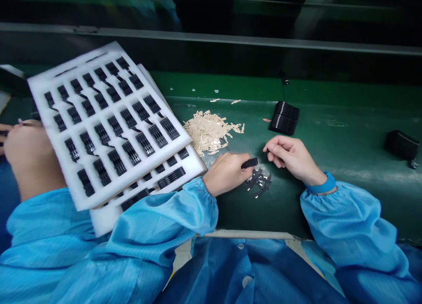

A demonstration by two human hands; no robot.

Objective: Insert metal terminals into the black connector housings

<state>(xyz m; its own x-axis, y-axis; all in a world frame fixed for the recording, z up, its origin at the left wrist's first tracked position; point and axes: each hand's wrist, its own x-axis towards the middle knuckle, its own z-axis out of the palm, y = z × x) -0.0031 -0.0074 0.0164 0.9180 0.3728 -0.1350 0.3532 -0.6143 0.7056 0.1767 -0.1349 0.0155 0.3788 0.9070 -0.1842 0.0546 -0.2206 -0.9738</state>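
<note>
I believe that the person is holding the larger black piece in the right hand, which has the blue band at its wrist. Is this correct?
Not quite: the head view shows the larger black piece in the left hand. The right hand, pinching something small and dark, does have the blue band at its wrist.

White foam tray (pixel 99 116): we can read no lettering on it.
Black strip (pixel 249 163), held to the right of the tray: we make out no legible print.
Block of black strips (pixel 287 118), farther right of the tray: we see pale marks, too small for us to read.
</note>
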